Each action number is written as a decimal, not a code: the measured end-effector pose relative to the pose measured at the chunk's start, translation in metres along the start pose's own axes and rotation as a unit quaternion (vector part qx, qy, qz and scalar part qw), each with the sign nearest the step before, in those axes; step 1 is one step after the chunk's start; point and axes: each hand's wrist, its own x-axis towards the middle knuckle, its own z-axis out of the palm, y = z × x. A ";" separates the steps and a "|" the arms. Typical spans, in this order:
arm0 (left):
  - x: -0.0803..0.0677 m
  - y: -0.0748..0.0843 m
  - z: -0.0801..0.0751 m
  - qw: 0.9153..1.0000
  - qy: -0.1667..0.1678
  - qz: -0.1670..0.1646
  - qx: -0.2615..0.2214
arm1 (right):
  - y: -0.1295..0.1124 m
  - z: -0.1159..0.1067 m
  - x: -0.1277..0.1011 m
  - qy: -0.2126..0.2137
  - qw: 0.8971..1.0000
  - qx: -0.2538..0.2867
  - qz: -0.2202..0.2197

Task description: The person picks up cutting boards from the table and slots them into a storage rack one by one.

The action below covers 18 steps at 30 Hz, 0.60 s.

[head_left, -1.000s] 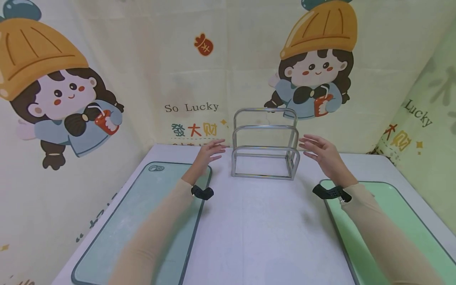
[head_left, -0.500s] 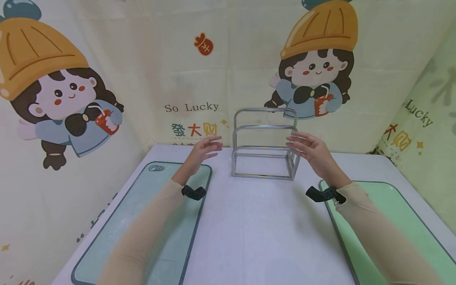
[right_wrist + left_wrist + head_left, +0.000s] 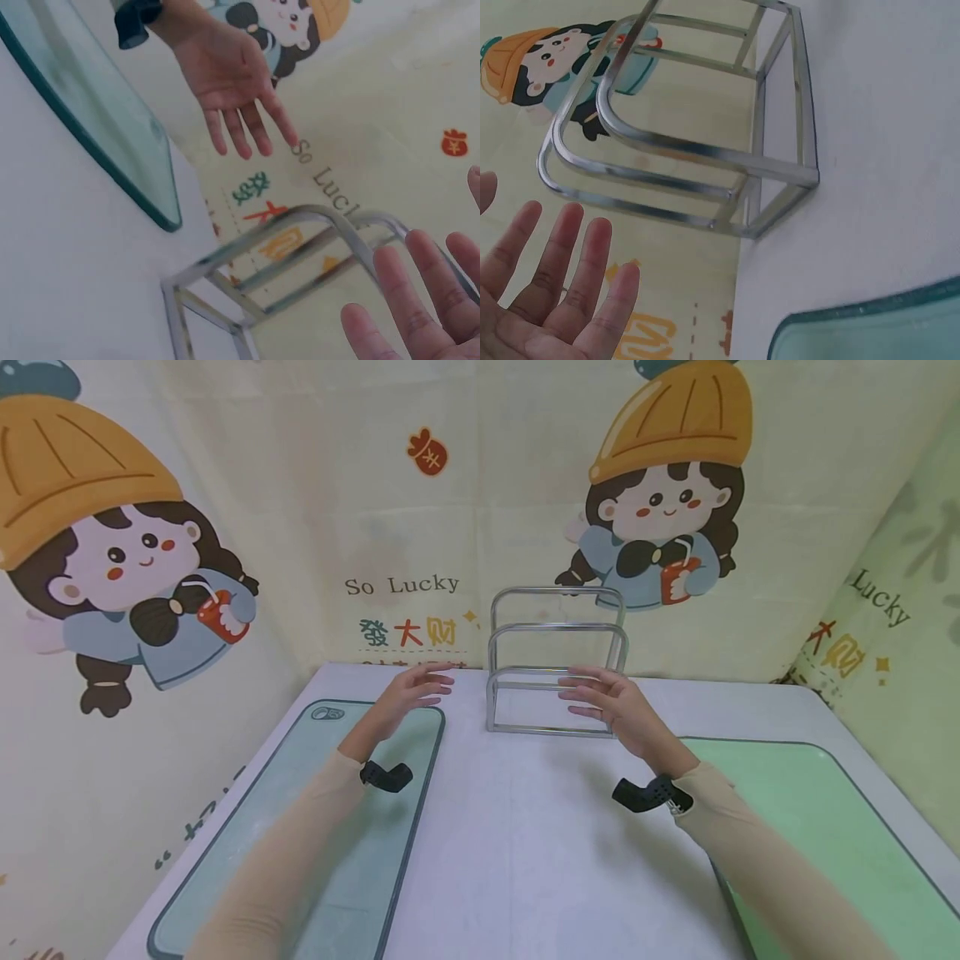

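A silver metal rack [image 3: 557, 627] with several arched rails stands at the back of the white table. My left hand [image 3: 399, 700] hovers left of it, over the far end of the blue-green cutting board [image 3: 330, 827], fingers extended and holding nothing. In front of the rack's right side hangs my right hand [image 3: 609, 706], its fingers straight and loosely spread. The left wrist view shows the rack [image 3: 682, 150] apart from the left fingers. Whether the right fingers touch the rack [image 3: 262, 232] cannot be told in the right wrist view.
A light green board [image 3: 832, 810] lies on the table's right side, partly under my right forearm. Behind the table [image 3: 517, 852] hangs a cream backdrop [image 3: 517, 468] with cartoon figures and lettering. Each wrist wears a black strap.
My right hand has moved left and lower, from beside the rack to in front of its right side. My left hand has drawn left, away from the rack. The rack has not moved.
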 end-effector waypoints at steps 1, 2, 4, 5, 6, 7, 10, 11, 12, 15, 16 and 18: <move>-0.001 -0.002 -0.002 1.000 0.000 -0.004 0.002 | 0.002 0.003 0.001 -0.006 1.000 0.003 0.006; -0.002 -0.003 -0.004 1.000 0.001 -0.009 0.003 | 0.003 0.007 0.002 -0.011 1.000 0.005 0.012; -0.005 -0.005 -0.009 1.000 0.002 -0.021 0.005 | 0.007 0.014 0.003 -0.020 0.999 0.012 0.022; -0.006 -0.006 -0.011 1.000 0.002 -0.027 0.005 | 0.008 0.017 0.003 -0.024 0.999 0.017 0.026; -0.007 -0.008 -0.014 0.999 0.004 -0.034 0.005 | 0.010 0.021 0.004 -0.030 0.999 0.024 0.028; -0.008 -0.009 -0.016 0.999 0.004 -0.040 0.005 | 0.011 0.024 0.004 -0.035 0.998 0.031 0.031; -0.013 -0.011 -0.024 0.998 0.009 -0.057 0.004 | 0.015 0.034 0.006 -0.048 0.996 0.062 0.040; -0.014 -0.012 -0.026 0.998 0.012 -0.063 0.003 | 0.016 0.037 0.006 -0.054 0.995 0.074 0.044; -0.016 -0.012 -0.028 0.998 0.016 -0.069 0.002 | 0.017 0.040 0.007 -0.062 0.994 0.083 0.046; -0.022 -0.014 -0.035 0.997 0.023 -0.079 0.001 | 0.020 0.050 0.009 -0.078 0.990 0.099 0.060; -0.024 -0.015 -0.037 0.996 0.025 -0.081 0.001 | 0.022 0.052 0.010 -0.084 0.989 0.101 0.063; -0.027 -0.018 -0.043 0.996 0.025 -0.083 0.002 | 0.026 0.057 0.011 -0.090 0.988 0.103 0.073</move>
